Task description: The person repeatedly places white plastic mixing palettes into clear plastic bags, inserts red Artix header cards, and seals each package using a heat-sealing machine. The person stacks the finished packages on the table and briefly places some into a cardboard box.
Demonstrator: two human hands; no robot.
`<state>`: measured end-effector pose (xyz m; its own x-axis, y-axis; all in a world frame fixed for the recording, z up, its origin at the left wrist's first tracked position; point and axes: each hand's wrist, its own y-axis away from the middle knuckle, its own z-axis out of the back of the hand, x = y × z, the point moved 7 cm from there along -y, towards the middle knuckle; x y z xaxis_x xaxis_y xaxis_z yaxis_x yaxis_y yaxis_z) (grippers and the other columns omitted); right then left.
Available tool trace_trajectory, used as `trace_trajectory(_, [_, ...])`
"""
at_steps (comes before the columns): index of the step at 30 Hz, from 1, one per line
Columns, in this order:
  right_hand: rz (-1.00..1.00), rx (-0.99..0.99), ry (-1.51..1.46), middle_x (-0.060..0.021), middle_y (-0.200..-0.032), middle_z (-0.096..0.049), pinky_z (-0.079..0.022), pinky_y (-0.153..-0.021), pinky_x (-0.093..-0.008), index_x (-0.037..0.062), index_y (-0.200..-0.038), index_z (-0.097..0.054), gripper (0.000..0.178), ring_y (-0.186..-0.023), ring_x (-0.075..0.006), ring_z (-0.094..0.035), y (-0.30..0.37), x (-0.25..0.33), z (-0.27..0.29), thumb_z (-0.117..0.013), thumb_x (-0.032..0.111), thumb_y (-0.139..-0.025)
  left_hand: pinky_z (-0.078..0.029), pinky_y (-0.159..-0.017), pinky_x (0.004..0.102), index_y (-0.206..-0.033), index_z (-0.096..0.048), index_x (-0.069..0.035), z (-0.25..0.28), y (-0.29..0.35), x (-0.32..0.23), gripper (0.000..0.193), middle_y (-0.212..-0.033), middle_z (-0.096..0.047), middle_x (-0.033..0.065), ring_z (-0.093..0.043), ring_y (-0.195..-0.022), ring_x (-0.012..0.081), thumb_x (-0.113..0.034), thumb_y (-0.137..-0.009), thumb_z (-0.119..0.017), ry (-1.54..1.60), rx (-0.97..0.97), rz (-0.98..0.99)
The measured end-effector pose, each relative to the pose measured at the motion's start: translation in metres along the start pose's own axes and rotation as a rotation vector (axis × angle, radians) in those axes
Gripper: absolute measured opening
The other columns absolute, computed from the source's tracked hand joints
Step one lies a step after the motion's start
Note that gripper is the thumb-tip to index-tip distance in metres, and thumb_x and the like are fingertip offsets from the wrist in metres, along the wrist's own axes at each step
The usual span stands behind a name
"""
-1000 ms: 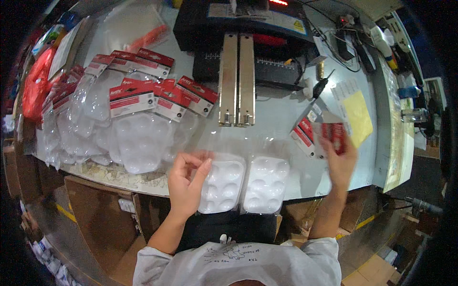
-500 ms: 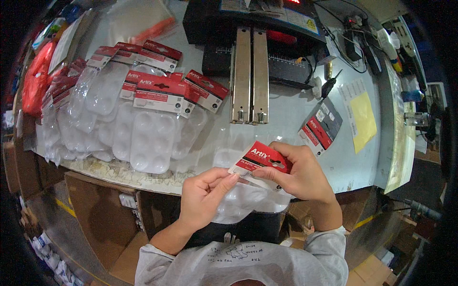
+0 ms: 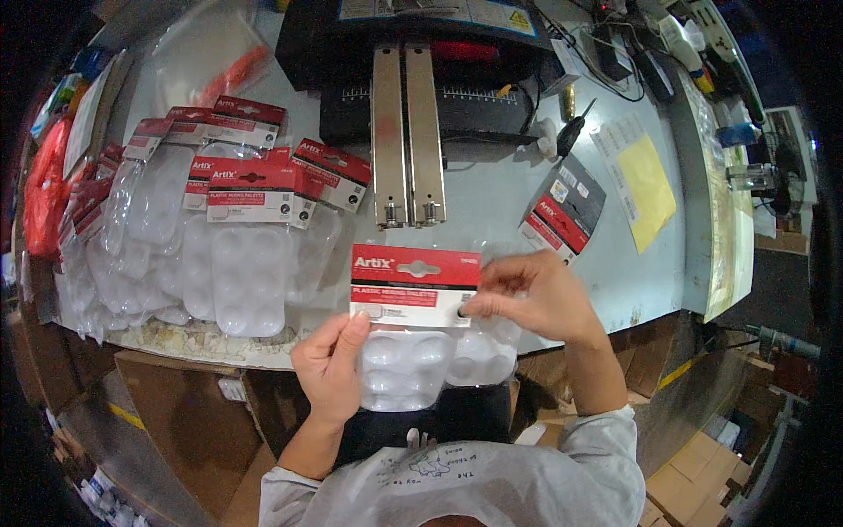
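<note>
In front of me, a red and white header card (image 3: 413, 285) with a hanging hole faces up and lies flat across the top of a clear-bagged white plastic paint palette (image 3: 402, 373). My left hand (image 3: 332, 364) pinches the card's lower left corner between thumb and fingers. At the card's right end, my right hand (image 3: 531, 299) has its thumb and curled fingers closed on the edge. A second bagged white palette (image 3: 483, 356) lies partly under the first, near the table's front edge. Its upper part is hidden behind the card and my right hand.
Several bagged palettes with red header cards (image 3: 250, 272) pile up on the left. A black machine with two metal rails (image 3: 408, 132) stands ahead. On the right lie loose header cards (image 3: 562, 215), a yellow paper (image 3: 645, 184) and cables. Cardboard boxes (image 3: 193, 422) sit below the table edge.
The header card has turned from tilted to nearly level and now faces up fully. Both hands have spread to its two ends. My view has shifted, moving the table's things leftward.
</note>
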<state>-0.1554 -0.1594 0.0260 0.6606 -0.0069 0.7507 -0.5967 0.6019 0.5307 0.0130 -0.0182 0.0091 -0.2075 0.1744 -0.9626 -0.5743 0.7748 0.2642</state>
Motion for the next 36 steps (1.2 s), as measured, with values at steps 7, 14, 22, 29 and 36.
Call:
trace_trajectory(7, [-0.137,0.2,-0.531,-0.0079,-0.074,-0.065,-0.047,-0.049,-0.0222,-0.0035,-0.086,-0.064,0.017,-0.061,-0.0106,-0.062,0.011,-0.013,-0.03,-0.057,0.013,-0.087,-0.038,-0.063,0.0192,-0.086,-0.06,0.004,-0.003,-0.006,0.005,0.022,-0.074,-0.058,-0.0002,-0.047,-0.07,0.0059,-0.016,-0.091,-0.051,-0.012,0.077,-0.011])
trace_trajectory(14, [-0.088,-0.093,-0.759,-0.0092,-0.074,-0.062,-0.046,-0.047,-0.0214,-0.0049,-0.086,-0.06,0.018,-0.057,-0.0126,-0.06,-0.034,-0.012,-0.019,-0.056,0.013,-0.087,-0.04,-0.065,0.0275,-0.086,-0.054,0.002,-0.018,-0.06,0.008,0.023,-0.072,-0.055,0.0087,-0.046,-0.07,0.0102,-0.019,-0.092,-0.047,-0.269,0.011,-0.069])
trace_trajectory(22, [-0.094,-0.114,-0.77,-0.0102,-0.075,-0.062,-0.049,-0.05,-0.0239,-0.0055,-0.087,-0.059,0.018,-0.058,-0.0145,-0.061,-0.046,-0.018,-0.02,-0.057,0.012,-0.087,-0.038,-0.062,0.0261,-0.077,-0.048,0.001,-0.015,-0.076,0.021,0.026,-0.065,-0.049,0.0059,-0.041,-0.065,0.0097,-0.019,-0.093,-0.046,-0.25,0.008,-0.117])
trace_trajectory(29, [-0.028,-0.131,-0.759,-0.011,-0.075,-0.062,-0.051,-0.053,-0.0247,-0.0063,-0.087,-0.06,0.018,-0.058,-0.0158,-0.062,-0.043,-0.016,-0.015,-0.057,0.012,-0.087,-0.037,-0.062,0.0244,-0.077,-0.05,-0.001,-0.017,-0.077,0.025,0.026,-0.067,-0.049,0.0013,-0.04,-0.066,0.0077,-0.02,-0.094,-0.045,-0.072,0.024,-0.103])
trace_trajectory(36, [-0.054,-0.143,-0.69,-0.0108,-0.077,-0.063,-0.051,-0.053,-0.0259,-0.0054,-0.093,-0.06,0.02,-0.061,-0.0159,-0.062,-0.043,-0.011,-0.014,-0.057,0.013,-0.086,-0.037,-0.062,0.0234,-0.081,-0.053,-0.001,-0.018,-0.073,0.036,0.023,-0.072,-0.051,0.0007,-0.041,-0.067,0.0079,-0.02,-0.093,-0.047,-0.07,0.035,-0.18])
